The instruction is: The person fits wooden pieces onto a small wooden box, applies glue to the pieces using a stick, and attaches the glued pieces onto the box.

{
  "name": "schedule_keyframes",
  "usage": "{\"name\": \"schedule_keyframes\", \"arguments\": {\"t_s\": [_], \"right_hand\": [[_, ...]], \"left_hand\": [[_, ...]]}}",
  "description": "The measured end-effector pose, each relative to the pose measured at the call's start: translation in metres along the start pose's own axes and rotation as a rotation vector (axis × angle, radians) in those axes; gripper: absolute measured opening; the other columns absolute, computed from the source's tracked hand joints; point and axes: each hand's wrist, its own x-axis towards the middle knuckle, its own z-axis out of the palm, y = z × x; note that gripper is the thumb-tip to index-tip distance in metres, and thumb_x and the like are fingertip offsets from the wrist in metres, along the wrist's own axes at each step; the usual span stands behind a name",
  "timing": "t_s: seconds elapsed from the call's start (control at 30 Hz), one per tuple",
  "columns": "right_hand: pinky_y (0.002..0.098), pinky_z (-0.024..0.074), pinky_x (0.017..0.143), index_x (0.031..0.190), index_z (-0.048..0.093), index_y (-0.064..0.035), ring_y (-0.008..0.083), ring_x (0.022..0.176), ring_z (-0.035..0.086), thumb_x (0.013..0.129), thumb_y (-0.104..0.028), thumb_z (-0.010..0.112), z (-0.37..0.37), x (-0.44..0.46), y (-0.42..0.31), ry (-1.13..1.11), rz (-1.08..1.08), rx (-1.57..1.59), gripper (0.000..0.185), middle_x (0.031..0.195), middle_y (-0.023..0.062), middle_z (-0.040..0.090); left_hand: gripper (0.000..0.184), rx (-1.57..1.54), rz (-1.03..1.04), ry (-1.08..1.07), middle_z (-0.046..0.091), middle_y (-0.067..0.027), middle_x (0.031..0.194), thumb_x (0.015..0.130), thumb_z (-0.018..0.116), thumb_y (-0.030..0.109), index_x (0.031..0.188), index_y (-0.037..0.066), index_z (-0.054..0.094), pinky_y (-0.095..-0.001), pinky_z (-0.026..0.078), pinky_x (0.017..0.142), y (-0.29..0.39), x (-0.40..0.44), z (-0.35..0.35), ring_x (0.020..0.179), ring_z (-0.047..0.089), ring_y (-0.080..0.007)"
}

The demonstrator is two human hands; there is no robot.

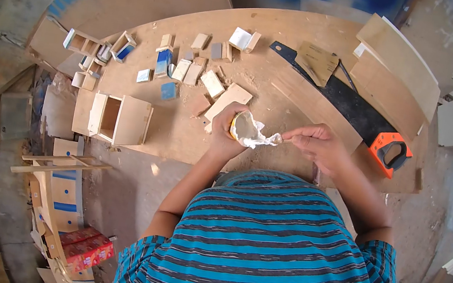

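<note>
My left hand (pixel 226 127) is wrapped round a small yellowish cup (pixel 235 126) whose rim is smeared with thick white paste (pixel 250 141). Between the fingertips of my right hand (pixel 317 146) is a short thin stick (pixel 285 140), its tip clotted with the same paste at the cup's right side. A strand of paste joins cup and stick. Just beyond my left hand lies a pale flat wood strip (pixel 231 102). The inside of the cup shows only in part.
Several small wood blocks (pixel 195 70) lie on the workbench (pixel 182 126). At right are a handsaw with an orange handle (pixel 390 153), sandpaper (pixel 315 63) and wood panels (pixel 386 89). A wooden box (pixel 134 122) stands left, near small open wooden frames (pixel 123 46).
</note>
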Motion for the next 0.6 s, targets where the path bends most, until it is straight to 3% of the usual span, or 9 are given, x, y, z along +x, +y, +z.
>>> {"name": "schedule_keyframes", "arguments": {"t_s": [0.07, 0.17, 0.27, 0.37, 0.4, 0.5, 0.6], "right_hand": [[0.0203, 0.0293, 0.05, 0.112, 0.065, 0.0011, 0.0041, 0.055, 0.038, 0.092, -0.012, 0.061, -0.019, 0.0, 0.014, -0.078, 0.03, 0.249, 0.025, 0.064, -0.003, 0.046], [0.0208, 0.027, 0.048, 0.114, 0.061, -0.0017, 0.0043, 0.053, 0.034, 0.092, -0.014, 0.06, -0.042, 0.0, 0.03, -0.028, -0.027, 0.471, 0.025, 0.062, -0.0049, 0.038], [0.0206, 0.03, 0.048, 0.113, 0.059, -0.0038, 0.0051, 0.053, 0.038, 0.093, -0.015, 0.058, -0.058, -0.001, 0.032, 0.12, -0.129, 0.523, 0.023, 0.063, -0.0035, 0.042], [0.0202, 0.0354, 0.049, 0.114, 0.059, -0.0058, 0.0061, 0.059, 0.045, 0.094, -0.015, 0.057, -0.063, -0.001, 0.026, 0.243, -0.187, 0.501, 0.022, 0.071, -0.002, 0.051], [0.0202, 0.0374, 0.049, 0.114, 0.059, -0.0065, 0.0064, 0.061, 0.048, 0.094, -0.014, 0.057, -0.063, -0.002, 0.024, 0.281, -0.201, 0.492, 0.022, 0.074, -0.0017, 0.054], [0.0201, 0.0429, 0.053, 0.115, 0.059, -0.008, 0.0075, 0.066, 0.053, 0.095, -0.013, 0.056, -0.065, -0.002, 0.021, 0.276, -0.199, 0.462, 0.021, 0.082, 0.0005, 0.058], [0.0195, 0.0456, 0.056, 0.117, 0.06, -0.0052, 0.007, 0.065, 0.054, 0.093, -0.012, 0.059, -0.059, 0.004, 0.017, 0.282, -0.193, 0.469, 0.025, 0.084, 0.0018, 0.06]], "left_hand": [[0.04, -0.021, -0.187, -0.02, 0.062, -0.0072, 0.089, 0.063, 0.083, 0.006, 0.096, 0.004, 0.06, -0.0292, 0.05, 0.075, -0.002, -0.004, 0.007, 0.081, 0.061, -0.0145], [0.058, 0.045, -0.299, -0.192, 0.063, -0.0128, 0.108, 0.061, 0.087, 0.014, 0.111, 0.003, 0.06, -0.0352, 0.049, 0.086, -0.01, -0.005, 0.017, 0.098, 0.062, -0.0235], [0.082, 0.396, 0.129, -0.303, 0.057, -0.0162, 0.124, 0.058, 0.088, 0.03, 0.128, 0.004, 0.054, -0.0399, 0.044, 0.096, -0.004, -0.001, 0.021, 0.115, 0.054, -0.0317], [0.094, 0.462, 0.147, -0.29, 0.049, -0.0175, 0.135, 0.059, 0.084, 0.04, 0.137, 0.005, 0.046, -0.0472, 0.037, 0.103, 0.002, 0.001, 0.011, 0.125, 0.043, -0.0376], [0.081, 0.513, 0.135, -0.226, 0.051, -0.0163, 0.133, 0.066, 0.08, 0.04, 0.133, 0.005, 0.05, -0.0502, 0.037, 0.102, 0.0, 0.006, 0.007, 0.123, 0.047, -0.0367], [0.066, 0.828, -0.136, -0.234, 0.052, -0.0171, 0.134, 0.072, 0.077, 0.033, 0.127, 0.004, 0.055, -0.0478, 0.041, 0.098, -0.02, 0.012, -0.01, 0.118, 0.051, -0.0379], [0.051, 0.904, -0.038, -0.241, 0.06, -0.0153, 0.123, 0.077, 0.071, 0.023, 0.123, 0.003, 0.058, -0.0455, 0.046, 0.09, -0.04, 0.008, -0.024, 0.105, 0.059, -0.0366]]}}
